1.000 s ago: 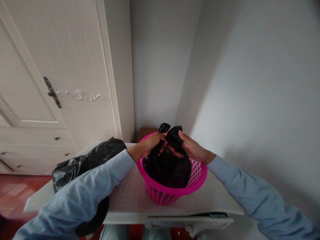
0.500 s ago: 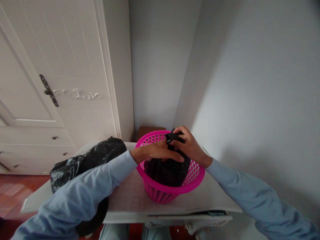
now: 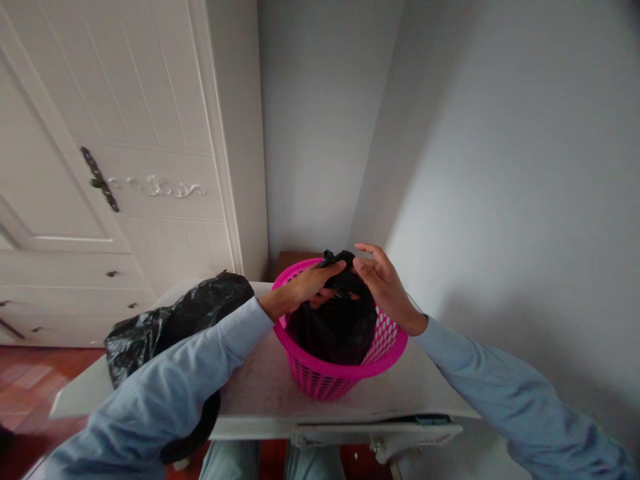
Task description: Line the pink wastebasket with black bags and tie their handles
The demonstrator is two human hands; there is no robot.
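Observation:
A pink perforated basket (image 3: 325, 380) stands on a pale table top (image 3: 260, 393). Inside it sits a black plastic bag (image 3: 335, 327), bunched at the top. My left hand (image 3: 305, 287) grips the bag's gathered top from the left side. My right hand (image 3: 383, 283) is at the bag's right, thumb and fingertips touching the plastic, its fingers spread. Both arms wear light blue sleeves.
A second, full black bag (image 3: 170, 327) lies on the table's left part, partly under my left sleeve. A white panelled wardrobe (image 3: 110, 167) with a dark handle stands at the left. Grey walls meet in a corner behind the basket. Red-brown floor (image 3: 30, 373) shows at the lower left.
The two bag ends held apart a second ago were drawn together over the basket. My right hand has since loosened and spread its fingers, while the left still holds the bag's top.

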